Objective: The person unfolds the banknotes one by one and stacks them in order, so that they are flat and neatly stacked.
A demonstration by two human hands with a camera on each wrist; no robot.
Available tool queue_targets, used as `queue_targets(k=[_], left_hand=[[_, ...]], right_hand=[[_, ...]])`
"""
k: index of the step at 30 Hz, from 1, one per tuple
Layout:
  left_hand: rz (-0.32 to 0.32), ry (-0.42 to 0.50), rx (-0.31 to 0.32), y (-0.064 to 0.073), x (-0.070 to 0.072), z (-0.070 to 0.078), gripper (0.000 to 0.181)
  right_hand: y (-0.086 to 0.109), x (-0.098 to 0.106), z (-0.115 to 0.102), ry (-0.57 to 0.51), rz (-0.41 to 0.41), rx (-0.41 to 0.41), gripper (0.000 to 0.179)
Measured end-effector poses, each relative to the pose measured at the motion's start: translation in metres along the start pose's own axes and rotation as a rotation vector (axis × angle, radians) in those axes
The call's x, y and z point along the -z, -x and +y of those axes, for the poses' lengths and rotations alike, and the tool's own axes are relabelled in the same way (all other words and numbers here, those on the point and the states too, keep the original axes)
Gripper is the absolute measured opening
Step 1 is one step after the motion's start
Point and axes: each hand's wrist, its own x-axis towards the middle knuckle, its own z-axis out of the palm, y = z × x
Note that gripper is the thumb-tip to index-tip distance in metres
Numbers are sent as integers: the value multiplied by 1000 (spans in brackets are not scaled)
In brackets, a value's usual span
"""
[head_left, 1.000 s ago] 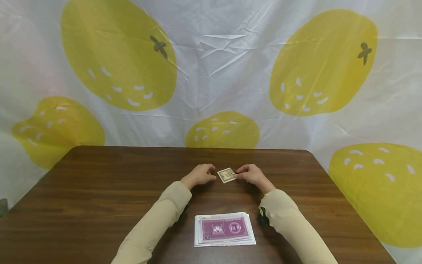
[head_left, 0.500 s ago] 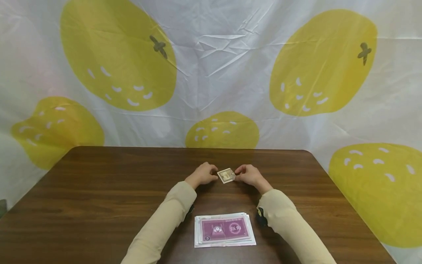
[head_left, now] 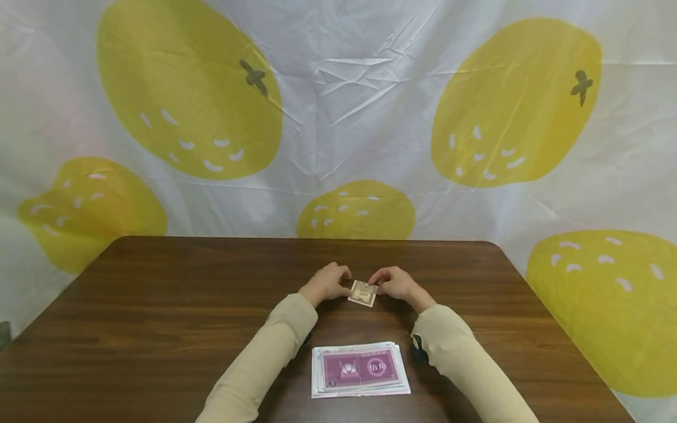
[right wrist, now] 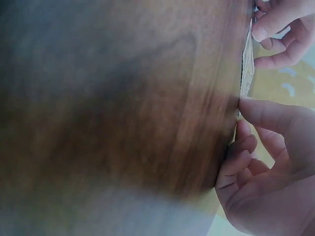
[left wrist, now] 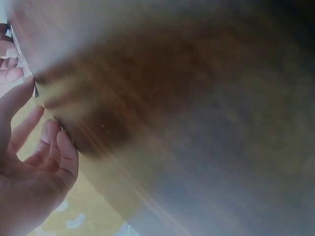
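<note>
A small tan banknote (head_left: 364,295), looking folded into a near-square, lies toward the far side of the brown table (head_left: 185,305). My left hand (head_left: 327,283) is at its left side, thumb touching the edge and the other fingers loosely bent. From the right, my right hand (head_left: 396,283) pinches the upper right corner between forefinger and thumb. Seen from the right wrist, the banknote (right wrist: 247,64) is a thin pale sliver between both hands. The left wrist view shows it edge-on, with the left thumb (left wrist: 22,96) at its near end.
Nearer the body lies a stack of larger white-bordered paper notes (head_left: 361,370), a purple one on top. A white cloth (head_left: 349,129) printed with yellow fruit hangs behind the table's far edge.
The banknote has turned and shifted slightly toward the body. My left hand has come rightward to its edge, and my right fingers have moved to its upper corner.
</note>
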Motion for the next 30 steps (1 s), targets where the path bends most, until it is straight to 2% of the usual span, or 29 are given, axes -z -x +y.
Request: queue_targets(k=[7, 12, 17, 23, 27, 30], left_hand=[[-30, -43, -34, 0, -1, 2, 37], [-16, -42, -58, -1, -3, 2, 38], [18, -24, -115, -2, -5, 0, 28], [88, 83, -170, -4, -7, -3, 8], [112, 179, -169, -2, -4, -4, 14], [124, 257, -174, 1, -2, -5, 16]], right_hand=[[2, 1, -3, 69, -14, -34, 18], [1, 0, -1, 66, -15, 16, 20], [-1, -3, 3, -12, -28, 84, 21], [2, -2, 4, -136, -39, 117, 18], [10, 1, -8, -214, -38, 151, 17], [18, 4, -18, -269, -36, 144, 19]])
